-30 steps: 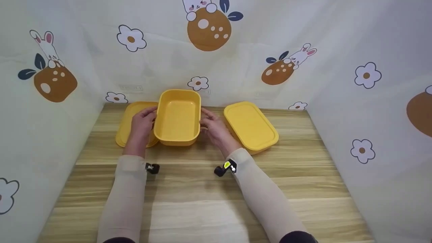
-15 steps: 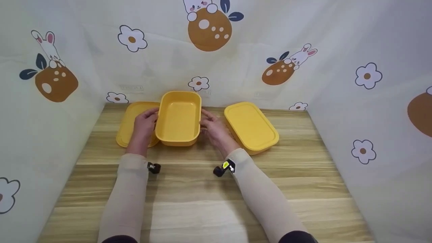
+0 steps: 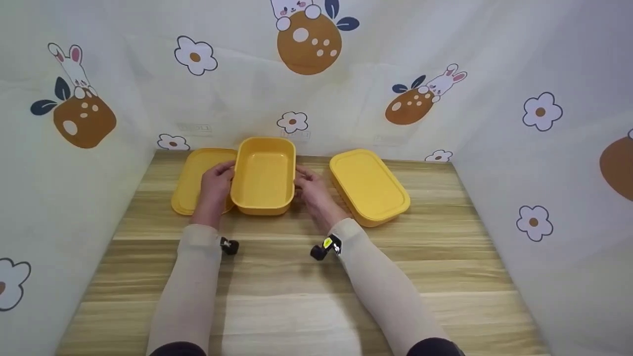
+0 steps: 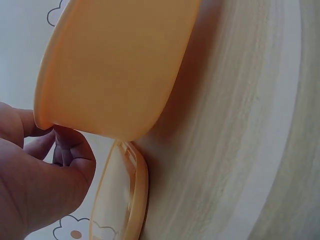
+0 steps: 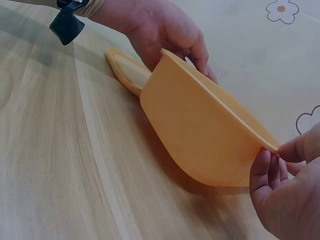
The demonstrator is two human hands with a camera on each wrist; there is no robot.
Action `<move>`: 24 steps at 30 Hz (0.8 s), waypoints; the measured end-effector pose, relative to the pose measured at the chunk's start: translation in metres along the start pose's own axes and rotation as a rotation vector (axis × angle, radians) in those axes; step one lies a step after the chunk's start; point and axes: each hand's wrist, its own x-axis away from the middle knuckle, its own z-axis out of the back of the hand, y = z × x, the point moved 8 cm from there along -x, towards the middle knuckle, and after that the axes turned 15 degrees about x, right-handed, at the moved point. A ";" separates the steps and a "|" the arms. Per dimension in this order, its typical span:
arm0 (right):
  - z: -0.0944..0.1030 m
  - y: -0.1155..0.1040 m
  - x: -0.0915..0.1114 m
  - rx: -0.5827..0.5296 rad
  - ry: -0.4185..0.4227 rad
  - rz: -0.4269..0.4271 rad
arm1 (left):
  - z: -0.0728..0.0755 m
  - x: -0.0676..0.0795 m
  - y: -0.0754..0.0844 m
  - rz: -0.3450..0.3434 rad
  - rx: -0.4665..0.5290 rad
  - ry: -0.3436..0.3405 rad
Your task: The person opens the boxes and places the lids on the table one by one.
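We see a wooden table (image 3: 277,306) with pale and brown stripes, closed in on its back and sides by a cream cloth (image 3: 237,89) which has printed rabbits, flowers and orange fruits. Near the lower edge of this cloth there are faint marks, which we cannot read. The forearms are cut off at the bottom of the head view, and the open box (image 3: 264,175) is cut off at the top of the left wrist view. The left hand (image 3: 216,187) covers a part of the flat lid (image 3: 187,180), and the box hides its inner edge. We cannot tell if the bottom of the box touches the table.

This yellow box is at the back of the table, between the lid and the closed box (image 3: 370,185). Its opening looks upward, and its long axis goes from the back cloth toward the person. The left hand pinches its left rim, and the right hand (image 3: 316,195) pinches the right rim with thumb and fingers. The closed box lies on the right, its long axis slanting.
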 end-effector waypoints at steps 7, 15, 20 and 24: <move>-0.001 0.005 -0.004 0.029 -0.003 -0.004 | 0.000 -0.002 -0.003 0.011 -0.007 -0.001; -0.003 0.007 -0.006 0.030 -0.008 0.001 | 0.001 -0.003 -0.006 0.027 -0.047 -0.009; -0.003 0.008 -0.007 0.028 -0.010 0.000 | 0.001 -0.004 -0.007 0.030 -0.064 -0.005; -0.004 0.007 -0.007 0.042 -0.016 0.011 | 0.000 -0.005 -0.006 -0.019 -0.058 -0.013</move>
